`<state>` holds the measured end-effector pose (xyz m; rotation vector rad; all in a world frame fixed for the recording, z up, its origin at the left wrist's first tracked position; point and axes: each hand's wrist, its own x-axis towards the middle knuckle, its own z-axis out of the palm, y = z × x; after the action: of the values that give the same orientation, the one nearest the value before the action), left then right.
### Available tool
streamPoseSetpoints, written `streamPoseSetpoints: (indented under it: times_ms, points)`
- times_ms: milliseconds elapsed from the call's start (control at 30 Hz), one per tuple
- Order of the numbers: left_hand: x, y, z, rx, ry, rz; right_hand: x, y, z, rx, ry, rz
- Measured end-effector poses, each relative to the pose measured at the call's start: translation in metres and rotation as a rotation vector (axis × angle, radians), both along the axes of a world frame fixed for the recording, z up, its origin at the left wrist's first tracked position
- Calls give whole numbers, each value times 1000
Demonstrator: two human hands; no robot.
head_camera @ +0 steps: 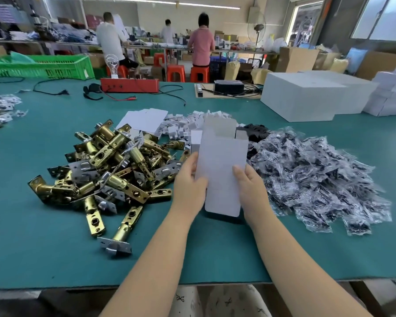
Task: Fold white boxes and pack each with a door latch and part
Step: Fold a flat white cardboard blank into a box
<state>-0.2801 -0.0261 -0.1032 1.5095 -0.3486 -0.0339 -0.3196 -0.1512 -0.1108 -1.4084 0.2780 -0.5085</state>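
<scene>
- i'm looking at a factory packing floor: a long green desk (55, 248) heaped with brass door latches (105, 165) and bagged parts (318, 175).
- white cartons (306, 97) stacked at right, a green crate (44, 67), workers on orange stools (199, 73) at the benches behind.

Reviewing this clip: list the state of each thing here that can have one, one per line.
Small white cardboard box: held upright off the table, far flaps open, nothing packed.
Left hand: grips the box's left edge.
Right hand: grips its right edge.
Brass door latches: loose heap.
Clear bagged black parts: loose heap.
Large white carton: closed.
</scene>
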Motion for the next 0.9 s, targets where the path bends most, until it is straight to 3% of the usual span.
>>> streamPoseSetpoints:
  times_ms: [300, 467, 700, 800, 900]
  points:
    - [1, 8, -11, 41, 15, -176, -1, -2, -1, 104, 18, 37]
    - [5, 5, -12, 15, 17, -95, -1, -10, 3, 359, -20, 153]
    - [-5, 5, -13, 5, 23, -149, -7, -3, 4, -26, -87, 235]
    - [-6, 3, -13, -36, 3, -234, -9, 5, 6, -63, -136, 297]
    - [-5, 3, -8, -125, 108, -372, -10, 6, 7, -122, -152, 275]
